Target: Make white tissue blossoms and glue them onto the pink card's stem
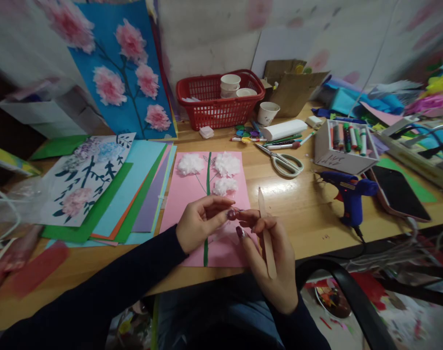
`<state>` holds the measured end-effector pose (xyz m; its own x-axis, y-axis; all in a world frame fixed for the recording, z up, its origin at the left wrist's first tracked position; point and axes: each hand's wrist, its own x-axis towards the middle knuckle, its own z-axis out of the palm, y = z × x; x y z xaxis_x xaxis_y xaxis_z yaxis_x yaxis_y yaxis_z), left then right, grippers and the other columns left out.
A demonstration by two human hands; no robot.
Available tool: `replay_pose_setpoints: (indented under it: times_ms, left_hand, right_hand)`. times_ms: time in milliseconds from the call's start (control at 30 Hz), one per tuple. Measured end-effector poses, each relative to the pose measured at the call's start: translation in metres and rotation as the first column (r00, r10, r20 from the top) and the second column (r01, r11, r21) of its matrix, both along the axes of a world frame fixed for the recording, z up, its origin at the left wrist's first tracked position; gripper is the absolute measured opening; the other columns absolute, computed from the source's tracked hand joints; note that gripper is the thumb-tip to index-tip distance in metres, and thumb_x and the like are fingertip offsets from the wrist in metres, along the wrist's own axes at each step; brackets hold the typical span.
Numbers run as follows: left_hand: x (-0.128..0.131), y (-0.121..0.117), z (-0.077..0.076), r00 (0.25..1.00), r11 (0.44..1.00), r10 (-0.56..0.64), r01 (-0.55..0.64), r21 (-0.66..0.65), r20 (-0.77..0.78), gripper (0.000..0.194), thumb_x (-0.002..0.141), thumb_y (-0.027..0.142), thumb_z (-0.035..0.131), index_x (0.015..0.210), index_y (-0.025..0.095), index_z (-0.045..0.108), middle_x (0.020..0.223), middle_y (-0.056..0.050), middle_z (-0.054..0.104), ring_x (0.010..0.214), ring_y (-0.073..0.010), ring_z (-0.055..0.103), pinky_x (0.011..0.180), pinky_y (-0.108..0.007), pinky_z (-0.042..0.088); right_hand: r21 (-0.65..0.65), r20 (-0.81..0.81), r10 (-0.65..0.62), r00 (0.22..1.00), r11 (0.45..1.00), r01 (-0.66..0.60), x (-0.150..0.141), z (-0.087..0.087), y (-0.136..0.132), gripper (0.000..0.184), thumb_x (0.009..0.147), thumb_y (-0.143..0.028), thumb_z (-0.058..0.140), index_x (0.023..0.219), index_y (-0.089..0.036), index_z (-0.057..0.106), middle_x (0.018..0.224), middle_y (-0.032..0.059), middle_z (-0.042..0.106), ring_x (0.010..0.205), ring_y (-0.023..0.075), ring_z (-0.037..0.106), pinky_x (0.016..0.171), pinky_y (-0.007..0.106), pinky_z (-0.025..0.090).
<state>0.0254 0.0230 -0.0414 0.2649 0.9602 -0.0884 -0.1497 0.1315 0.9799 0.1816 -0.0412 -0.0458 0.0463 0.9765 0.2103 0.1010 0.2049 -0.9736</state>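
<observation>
Gripping wooden stick [268,250] in right hand [281,265], near-vertical in frame | pink sheet [185,206]: frame centre, left of stick, nearer left hand [196,224], cannot tell if gripping

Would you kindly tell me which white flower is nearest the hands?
The lowest white flower, right of the green stem; the upper-left flower and upper-right flower sit farther away.

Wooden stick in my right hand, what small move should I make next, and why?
I'd probably lay the wooden stick on the table right of the pink sheet: it lies across the right hand, whose fingertips are close to the left hand's above the sheet, so it may hamper fine finger work. Whether they pinch something small is unclear.
</observation>
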Motion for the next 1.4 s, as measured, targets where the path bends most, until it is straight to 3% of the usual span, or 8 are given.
replay_pose_setpoints:
  times_ms: [133,300,367,567,700,800,1033,1400]
  left_hand:
    - [-0.013,0.011,0.003,0.956,0.986,0.008,0.04,0.16,-0.292,0.018,0.078,0.026,0.069,0.092,0.015,0.069,0.086,-0.007,0.074,0.073,-0.0158,0.068,0.063,-0.026,0.053]
    - [-0.029,0.022,0.008,0.724,0.83,-0.086,0.432,0.353,-0.685,0.011,0.065,0.021,0.078,0.074,0.019,0.072,0.078,-0.004,0.065,0.074,-0.0179,0.059,0.066,-0.029,0.049]
    - [-0.03,0.022,0.009,0.728,0.813,-0.098,0.452,0.367,-0.679,0.003,0.068,0.016,0.073,0.068,0.019,0.071,0.077,-0.004,0.064,0.075,-0.0186,0.06,0.067,-0.03,0.049]
    - [-0.023,0.015,0.009,0.919,0.891,-0.092,0.248,0.38,-0.383,0.005,0.075,0.015,0.07,0.07,0.017,0.069,0.083,-0.008,0.072,0.081,-0.0181,0.068,0.078,-0.032,0.053]
    - [-0.016,0.008,0.009,0.946,0.878,-0.028,0.178,0.445,-0.323,0.007,0.074,0.012,0.072,0.069,0.015,0.069,0.078,-0.007,0.071,0.075,-0.0159,0.067,0.07,-0.028,0.054]
    - [-0.013,0.005,0.008,0.944,0.817,0.061,0.141,0.56,-0.326,0.008,0.075,0.01,0.072,0.069,0.015,0.068,0.074,-0.006,0.07,0.07,-0.0146,0.066,0.065,-0.026,0.054]
    - [-0.015,0.002,0.009,0.923,0.559,0.194,0.173,0.811,-0.331,0.009,0.083,0.008,0.067,0.086,0.015,0.071,0.08,-0.007,0.072,0.075,-0.0148,0.068,0.068,-0.027,0.058]
    - [-0.014,-0.003,0.011,0.893,0.5,0.254,0.207,0.841,-0.371,0.011,0.083,0.008,0.066,0.089,0.014,0.072,0.085,-0.008,0.07,0.079,-0.0164,0.068,0.071,-0.029,0.059]
  right_hand:
    - [-0.025,0.032,-0.076,0.997,0.997,0.077,0.003,-0.005,0.002,0.015,0.088,-0.016,0.056,0.088,-0.026,0.045,0.112,0.0055,0.062,0.113,0.0237,0.059,0.094,0.044,0.042]
    - [-0.028,0.037,-0.107,0.994,0.994,0.109,0.006,-0.009,0.006,0.017,0.086,-0.013,0.056,0.085,-0.026,0.045,0.107,0.0041,0.063,0.108,0.0217,0.061,0.091,0.041,0.042]
    - [-0.04,0.038,-0.101,0.994,0.994,0.102,0.006,-0.009,0.006,0.017,0.086,-0.013,0.056,0.084,-0.025,0.045,0.106,0.004,0.063,0.106,0.0214,0.061,0.091,0.04,0.042]
    - [-0.095,-0.024,-0.005,1.0,0.995,0.003,0.002,-0.003,0.002,0.015,0.089,-0.019,0.059,0.085,-0.025,0.046,0.104,0.0039,0.067,0.099,0.0193,0.065,0.086,0.035,0.046]
    - [-0.133,-0.085,0.004,0.996,0.991,-0.016,-0.002,0.0,0.001,0.019,0.088,-0.026,0.064,0.082,-0.024,0.046,0.099,0.0041,0.07,0.088,0.0177,0.068,0.079,0.031,0.05]
    - [-0.157,-0.117,-0.011,0.993,0.988,-0.007,-0.003,0.001,0.001,0.02,0.088,-0.027,0.064,0.081,-0.024,0.046,0.1,0.0045,0.073,0.086,0.0173,0.069,0.077,0.03,0.051]
    - [-0.175,-0.257,-0.022,0.966,0.984,-0.024,-0.006,0.007,0.003,0.021,0.085,-0.025,0.067,0.08,-0.024,0.046,0.09,0.0018,0.077,0.08,0.0143,0.071,0.076,0.026,0.054]
    - [-0.169,-0.235,-0.096,0.967,0.984,0.057,-0.011,0.008,0.004,0.026,0.082,-0.025,0.07,0.075,-0.023,0.045,0.079,-0.0001,0.075,0.054,0.0086,0.057,0.064,0.023,0.051]
